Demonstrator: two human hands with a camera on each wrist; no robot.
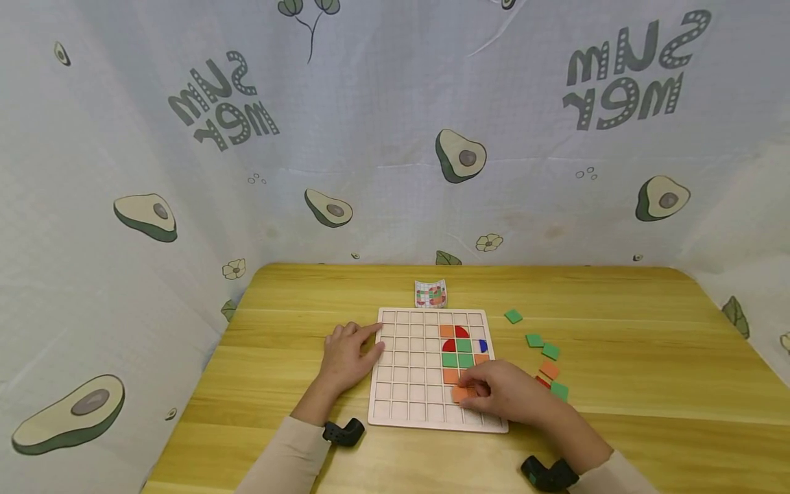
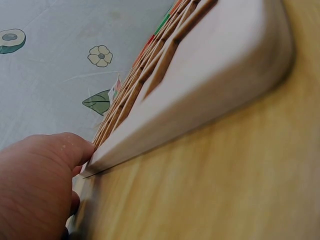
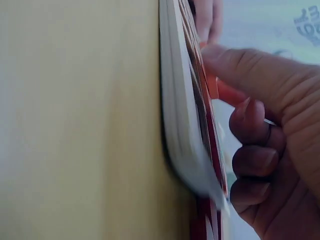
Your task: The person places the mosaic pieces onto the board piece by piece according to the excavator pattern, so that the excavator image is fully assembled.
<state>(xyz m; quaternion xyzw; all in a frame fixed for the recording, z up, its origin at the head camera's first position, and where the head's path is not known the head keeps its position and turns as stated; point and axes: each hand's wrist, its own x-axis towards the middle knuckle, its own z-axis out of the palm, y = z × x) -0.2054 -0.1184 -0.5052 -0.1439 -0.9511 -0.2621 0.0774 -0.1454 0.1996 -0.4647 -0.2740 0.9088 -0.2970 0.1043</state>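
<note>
Our right hand pinches an orange tile; our relaxed left hand touches the partly filled board; loose green tiles remain.

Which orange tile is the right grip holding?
The orange tile closest to the near edge of the board, pinched in the right grip. The other orange tiles in view lie unheld on the board, except one on the table.

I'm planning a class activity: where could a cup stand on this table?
On the table, left of the left hand and right of the loose tiles, out to each edge. Crowded: the right side of the board, with the right hand and those tiles.
</note>
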